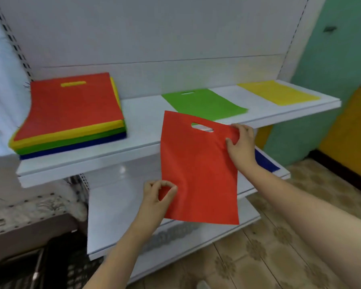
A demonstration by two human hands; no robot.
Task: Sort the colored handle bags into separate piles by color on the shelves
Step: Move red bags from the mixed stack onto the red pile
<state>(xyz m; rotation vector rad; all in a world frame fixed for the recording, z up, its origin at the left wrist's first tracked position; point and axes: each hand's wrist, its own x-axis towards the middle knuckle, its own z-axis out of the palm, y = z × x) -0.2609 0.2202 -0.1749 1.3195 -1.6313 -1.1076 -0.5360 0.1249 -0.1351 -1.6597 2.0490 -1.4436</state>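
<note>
A red handle bag (200, 170) hangs in the air in front of the shelves. My right hand (241, 146) pinches its upper right corner near the handle slot. My left hand (157, 195) pinches its lower left edge. On the upper shelf (142, 117), a mixed stack (71, 115) lies at the left, red on top, then yellow, green and blue layers. A single green bag (204, 105) lies flat in the middle of that shelf and a yellow bag (277, 92) at its right end. A blue bag (266, 161) lies on the middle shelf, partly hidden by my right arm.
A lower white shelf (117, 222) sits beneath the held bag. A patterned fabric-covered surface (25, 213) stands at the left. The tiled floor (269, 247) spreads at the right, beside a green and yellow wall (332, 80).
</note>
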